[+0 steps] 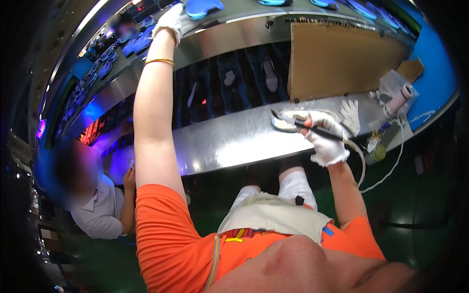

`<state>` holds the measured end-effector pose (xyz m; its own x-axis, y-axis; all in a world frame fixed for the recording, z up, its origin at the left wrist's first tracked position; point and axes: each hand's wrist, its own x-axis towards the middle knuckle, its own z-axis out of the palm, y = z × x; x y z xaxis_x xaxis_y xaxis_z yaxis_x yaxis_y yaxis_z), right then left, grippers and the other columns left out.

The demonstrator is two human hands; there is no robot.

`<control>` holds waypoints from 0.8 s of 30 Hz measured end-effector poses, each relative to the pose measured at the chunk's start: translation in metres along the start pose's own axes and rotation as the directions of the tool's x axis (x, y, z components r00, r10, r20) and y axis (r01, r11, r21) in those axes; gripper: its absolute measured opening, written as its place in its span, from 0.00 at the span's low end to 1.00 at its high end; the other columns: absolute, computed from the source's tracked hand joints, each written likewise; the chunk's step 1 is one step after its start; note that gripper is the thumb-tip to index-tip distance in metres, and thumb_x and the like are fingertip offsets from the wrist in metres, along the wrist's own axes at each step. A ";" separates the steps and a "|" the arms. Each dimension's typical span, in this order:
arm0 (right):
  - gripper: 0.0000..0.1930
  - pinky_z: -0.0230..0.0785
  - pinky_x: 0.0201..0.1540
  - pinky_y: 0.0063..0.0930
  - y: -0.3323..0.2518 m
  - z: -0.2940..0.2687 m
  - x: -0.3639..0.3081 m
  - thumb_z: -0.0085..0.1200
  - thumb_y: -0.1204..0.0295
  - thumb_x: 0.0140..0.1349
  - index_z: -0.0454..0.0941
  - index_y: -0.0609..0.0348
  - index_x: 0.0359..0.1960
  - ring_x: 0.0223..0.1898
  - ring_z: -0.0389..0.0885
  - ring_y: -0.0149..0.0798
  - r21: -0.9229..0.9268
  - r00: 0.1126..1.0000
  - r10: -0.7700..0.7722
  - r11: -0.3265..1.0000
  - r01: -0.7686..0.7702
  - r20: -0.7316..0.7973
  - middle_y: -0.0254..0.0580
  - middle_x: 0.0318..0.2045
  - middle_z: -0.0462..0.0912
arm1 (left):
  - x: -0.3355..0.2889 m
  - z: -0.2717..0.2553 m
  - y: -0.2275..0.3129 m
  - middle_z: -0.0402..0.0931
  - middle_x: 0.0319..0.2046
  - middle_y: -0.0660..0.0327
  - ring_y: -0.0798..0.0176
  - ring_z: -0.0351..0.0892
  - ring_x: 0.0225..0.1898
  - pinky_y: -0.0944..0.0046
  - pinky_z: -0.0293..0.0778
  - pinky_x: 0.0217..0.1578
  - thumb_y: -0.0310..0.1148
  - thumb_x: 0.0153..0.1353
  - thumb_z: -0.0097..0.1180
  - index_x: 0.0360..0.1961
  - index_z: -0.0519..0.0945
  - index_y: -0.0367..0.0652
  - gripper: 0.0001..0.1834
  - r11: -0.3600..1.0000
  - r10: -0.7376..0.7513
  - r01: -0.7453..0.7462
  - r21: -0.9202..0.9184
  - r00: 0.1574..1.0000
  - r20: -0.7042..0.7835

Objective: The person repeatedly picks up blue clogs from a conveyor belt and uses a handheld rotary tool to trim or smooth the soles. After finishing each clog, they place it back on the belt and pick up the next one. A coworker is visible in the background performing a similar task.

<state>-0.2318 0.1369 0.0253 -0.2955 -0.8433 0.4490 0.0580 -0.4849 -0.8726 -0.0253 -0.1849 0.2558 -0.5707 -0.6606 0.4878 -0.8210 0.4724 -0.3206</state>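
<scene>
Head view: right hand (326, 144), in a white glove with fingertips bare, clamped around a black slender tool (322, 132). Long axis of the tool slanting across the grip, tip projecting left of the fingers and slightly away from the wearer, rear end emerging at the right and nearer the body, close to a pale hose (362, 163). Just below the tip, left of the grip, a pale oval piece (279, 125) with a dark rim; contact between tip and piece not clear. Right of and beyond the grip, a loose white glove (350, 117), fingers directed away from the wearer, on the metal bench (220, 146). Directly beyond the grip, an upright cardboard sheet (342, 61). Far to the left of that grip and well beyond it, left hand (169, 24), also white-gloved, at full reach on the conveyor side; impossible to tell whether fingers apart or together. Just right of the left hand, a blue piece (204, 7), long axis roughly crosswise, cropped above; touch uncertain. Left of the left hand, more blue pieces (139, 43).
</scene>
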 end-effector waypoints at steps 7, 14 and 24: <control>0.10 0.75 0.40 0.21 0.020 -0.015 0.001 0.59 0.87 0.51 0.78 0.62 0.33 0.36 0.79 0.28 -0.096 0.989 0.128 0.986 -0.134 -0.069 0.37 0.33 0.80 | 0.014 0.101 -0.074 0.72 0.54 0.58 0.53 0.71 0.56 0.51 0.65 0.57 0.41 0.52 0.52 0.54 0.75 0.58 0.25 0.967 -0.243 0.252 -0.037 0.872 -0.425; 0.10 0.76 0.42 0.22 0.025 0.011 0.007 0.56 0.88 0.51 0.78 0.65 0.34 0.36 0.81 0.29 -0.073 0.987 0.153 0.986 -0.150 0.041 0.42 0.37 0.80 | -0.026 0.066 -0.098 0.81 0.40 0.53 0.51 0.80 0.43 0.57 0.75 0.47 0.60 0.47 0.60 0.36 0.83 0.48 0.27 0.821 -0.565 0.554 -0.136 0.822 -0.065; 0.08 0.73 0.41 0.22 0.027 0.003 -0.011 0.57 0.84 0.53 0.79 0.61 0.35 0.38 0.79 0.29 -0.011 0.988 0.137 0.991 -0.136 0.069 0.39 0.38 0.81 | -0.021 0.061 -0.130 0.75 0.50 0.50 0.50 0.74 0.51 0.57 0.66 0.56 0.48 0.60 0.53 0.56 0.72 0.36 0.29 0.865 -0.209 0.138 -0.482 0.973 -0.097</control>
<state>-0.2240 0.1322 -0.0024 -0.2186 -0.9157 0.3374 0.0870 -0.3626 -0.9279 0.0928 -0.2681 0.2376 -0.3816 -0.6848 0.6208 -0.7802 0.5988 0.1809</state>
